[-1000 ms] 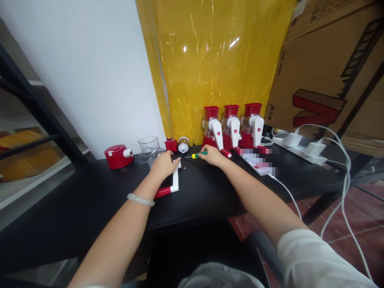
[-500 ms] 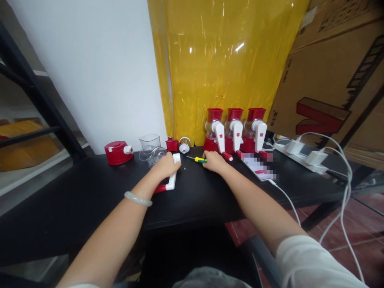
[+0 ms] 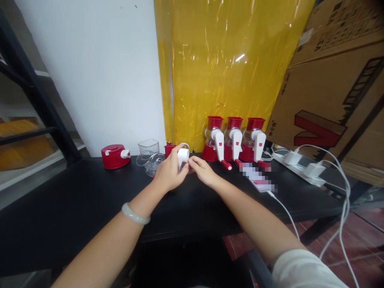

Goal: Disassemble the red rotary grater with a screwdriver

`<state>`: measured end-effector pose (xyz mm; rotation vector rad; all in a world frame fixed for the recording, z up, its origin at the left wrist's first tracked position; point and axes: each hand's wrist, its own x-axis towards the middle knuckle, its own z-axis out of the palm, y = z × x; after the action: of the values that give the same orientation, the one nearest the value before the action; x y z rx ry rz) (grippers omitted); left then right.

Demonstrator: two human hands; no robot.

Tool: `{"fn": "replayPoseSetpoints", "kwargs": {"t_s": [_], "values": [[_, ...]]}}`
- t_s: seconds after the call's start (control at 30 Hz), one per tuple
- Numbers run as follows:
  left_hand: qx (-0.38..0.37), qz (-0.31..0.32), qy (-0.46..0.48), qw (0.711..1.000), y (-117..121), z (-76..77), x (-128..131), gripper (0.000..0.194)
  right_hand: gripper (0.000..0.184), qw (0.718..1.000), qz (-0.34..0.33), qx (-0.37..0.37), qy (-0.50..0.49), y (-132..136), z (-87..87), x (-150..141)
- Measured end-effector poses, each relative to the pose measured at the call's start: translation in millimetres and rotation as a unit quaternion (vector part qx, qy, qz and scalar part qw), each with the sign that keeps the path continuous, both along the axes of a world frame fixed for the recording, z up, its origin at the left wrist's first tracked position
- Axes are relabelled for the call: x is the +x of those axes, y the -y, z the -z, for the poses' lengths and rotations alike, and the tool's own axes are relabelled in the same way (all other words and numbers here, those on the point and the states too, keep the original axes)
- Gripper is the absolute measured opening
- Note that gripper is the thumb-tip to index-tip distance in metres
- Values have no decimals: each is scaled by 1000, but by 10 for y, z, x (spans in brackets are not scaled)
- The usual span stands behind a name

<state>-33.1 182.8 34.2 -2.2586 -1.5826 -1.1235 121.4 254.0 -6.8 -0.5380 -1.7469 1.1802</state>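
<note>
My left hand [image 3: 170, 170] is wrapped around a white crank handle [image 3: 183, 155], its round hub end raised and facing right. My right hand [image 3: 203, 171] meets that hub with thumb and fingers pinched together; what they pinch, if anything, is hidden. Behind my left hand stands a clear plastic grater body [image 3: 149, 150] with a square chute. A small red part [image 3: 169, 149] is half covered by my fingers. The drum behind the crank hub is mostly hidden. Further left rests a red round base [image 3: 115, 157] with a white knob.
Several things line the table [image 3: 99, 212]: red-and-white rotary graters [image 3: 237, 140] at the back right, a phone [image 3: 256, 176] on a cable, and a white power strip [image 3: 303, 170] with chargers. A large cardboard box [image 3: 327, 100] leans behind them.
My left hand has lifted and turned the crank handle so its hub faces right. My right hand has moved left to the hub; the yellow-green screwdriver beside it is no longer visible.
</note>
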Motion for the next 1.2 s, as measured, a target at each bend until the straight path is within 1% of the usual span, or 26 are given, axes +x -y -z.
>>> {"fn": "replayPoseSetpoints", "kwargs": {"t_s": [0.1,0.17,0.23,0.37,0.6,0.8,0.9,1.0,1.1,1.17,1.2], "values": [[48,26,-31,998,17,47,26,56,35,990,-53,-97,-87,109,9,-82],[71,27,-36,996,6,77,29,53,32,979,-73,-137,-131,183,0,-110],[96,29,-37,994,-11,100,19,54,30,969,-90,-158,-169,257,-17,-132],[143,47,-46,988,-30,115,-19,57,26,960,-95,-172,-199,381,-59,-174],[198,67,-31,977,-29,120,-15,50,26,958,-52,-188,-212,470,-142,-207],[252,82,-1,964,-87,175,-11,43,33,959,-47,-178,-216,479,-158,-208],[254,76,64,962,-161,175,-120,45,36,958,-41,-166,-232,428,-175,-152],[245,66,110,961,-263,163,-293,48,34,950,-23,-167,-262,341,-216,-58],[213,68,154,962,-344,154,-400,50,33,946,-12,-169,-278,273,-236,0],[179,87,208,958,-363,146,-399,52,33,947,-12,-169,-274,258,-228,-2],[149,105,239,954,-361,139,-381,55,33,947,-13,-170,-272,256,-220,-10]]}}
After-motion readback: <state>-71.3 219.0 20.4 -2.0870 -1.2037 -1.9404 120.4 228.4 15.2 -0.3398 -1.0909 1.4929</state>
